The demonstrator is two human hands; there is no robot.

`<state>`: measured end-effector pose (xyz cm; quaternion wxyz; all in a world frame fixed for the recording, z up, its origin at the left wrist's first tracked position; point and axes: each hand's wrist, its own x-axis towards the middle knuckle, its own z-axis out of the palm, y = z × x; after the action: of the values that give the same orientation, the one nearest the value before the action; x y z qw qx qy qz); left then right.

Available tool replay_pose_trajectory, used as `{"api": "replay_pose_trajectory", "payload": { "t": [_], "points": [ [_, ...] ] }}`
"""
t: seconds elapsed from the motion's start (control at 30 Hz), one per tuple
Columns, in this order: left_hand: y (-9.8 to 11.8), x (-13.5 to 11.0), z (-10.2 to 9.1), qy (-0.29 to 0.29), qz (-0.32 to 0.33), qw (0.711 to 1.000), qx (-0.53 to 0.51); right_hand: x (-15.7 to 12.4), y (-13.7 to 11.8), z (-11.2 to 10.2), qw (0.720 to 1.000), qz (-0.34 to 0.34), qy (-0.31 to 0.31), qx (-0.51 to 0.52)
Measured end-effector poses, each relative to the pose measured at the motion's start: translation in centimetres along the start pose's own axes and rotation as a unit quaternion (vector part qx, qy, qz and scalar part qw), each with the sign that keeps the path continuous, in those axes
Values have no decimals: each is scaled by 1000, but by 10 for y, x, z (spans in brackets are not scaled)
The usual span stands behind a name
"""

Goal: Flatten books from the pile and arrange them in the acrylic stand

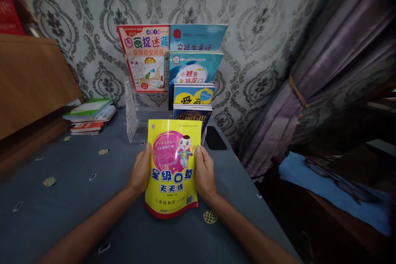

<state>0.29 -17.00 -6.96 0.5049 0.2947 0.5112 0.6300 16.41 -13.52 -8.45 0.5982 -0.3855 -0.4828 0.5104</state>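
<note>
A yellow workbook (171, 194) with a pink circle and a cartoon child on its cover is held upright, cover facing me. My left hand (140, 169) grips its left edge, and my right hand (204, 170) grips the right edge; both have the thumb in front and the other fingers mostly hidden behind. Just beyond it stands a clear acrylic book rack (132, 117). In its left column sits a red-bordered picture book (149, 70). Its right column holds several books in tiers, among them a teal book (213, 37) and a blue book (213, 64).
Left of the rack lies a small pile of books (91, 111) beside a wooden cabinet (34, 78). A black phone (215, 138) lies right of the rack. A purple curtain (278, 103) hangs at the right, near glasses (337, 179) on a blue cloth (297, 171).
</note>
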Motion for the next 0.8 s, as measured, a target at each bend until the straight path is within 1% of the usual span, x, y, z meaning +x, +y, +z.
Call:
{"api": "replay_pose_trajectory", "payload": {
  "t": [0.1,0.17,0.2,0.27,0.37,0.43,0.57,0.67,0.8],
  "points": [
    [7,2,3,-22,58,998,8,0,3,-2,1000,2,-12,-6],
    [11,6,1,-42,96,994,6,-1,5,-4,999,16,-44,1],
    [13,9,-1,-43,114,993,6,-1,5,-4,997,28,-71,8],
    [15,14,-6,-33,146,989,7,-2,5,-6,986,65,-150,22],
    [17,18,-14,-13,171,985,17,-3,5,-6,953,120,-275,32],
    [19,18,-18,-5,174,985,21,-3,5,-7,937,134,-322,25],
    [20,17,-21,19,164,986,16,2,5,-10,928,135,-346,8],
    [19,19,-23,27,164,986,6,6,6,-14,929,136,-343,-3],
    [18,22,-26,17,173,985,12,8,6,-17,932,146,-331,-24]
  ]
}}
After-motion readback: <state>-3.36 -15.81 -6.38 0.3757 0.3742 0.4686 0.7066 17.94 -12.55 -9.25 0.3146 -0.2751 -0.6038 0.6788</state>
